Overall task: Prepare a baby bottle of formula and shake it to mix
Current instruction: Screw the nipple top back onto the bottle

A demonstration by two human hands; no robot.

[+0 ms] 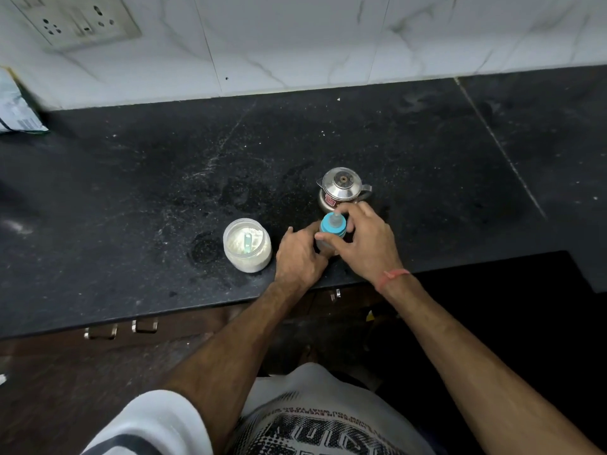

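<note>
A baby bottle (332, 226) with a teal collar and clear teat stands upright on the black counter (427, 152) near its front edge. My left hand (300, 256) wraps the bottle's body from the left. My right hand (366, 239) has thumb and fingers around the teal collar from the right. The bottle's lower part is hidden by both hands. Left of the hands stands an open clear jar of white formula powder (247, 244) with a pale green scoop (247, 243) lying in it. A small lidded steel kettle (343, 189) stands just behind the bottle.
A white marble-tiled wall with a switch socket plate (77, 19) rises behind the counter. A printed packet (14, 106) lies at the far left. Powder dust streaks the counter. Cabinet handles (144, 326) show below the front edge.
</note>
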